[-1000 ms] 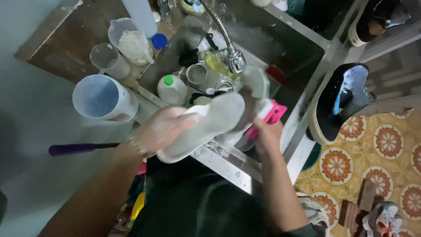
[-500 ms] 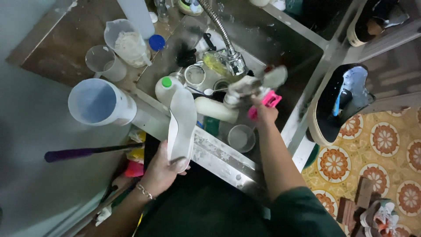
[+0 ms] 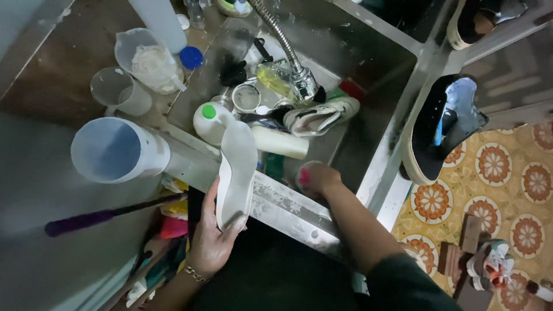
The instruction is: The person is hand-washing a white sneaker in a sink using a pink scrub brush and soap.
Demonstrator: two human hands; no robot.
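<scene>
Your left hand point(image 3: 212, 246), low in the frame's centre, grips the heel end of a pale shoe insole point(image 3: 235, 173), which stands up over the metal sink edge point(image 3: 288, 207). Just right of it, your right hand point(image 3: 318, 179) is closed around a pink brush point(image 3: 303, 175) inside the sink. Farther up, a white sneaker point(image 3: 320, 115) lies under the tap point(image 3: 299, 80), beside a white bottle with a green cap point(image 3: 210, 120). A large plastic jug point(image 3: 118, 151) sits at left.
</scene>
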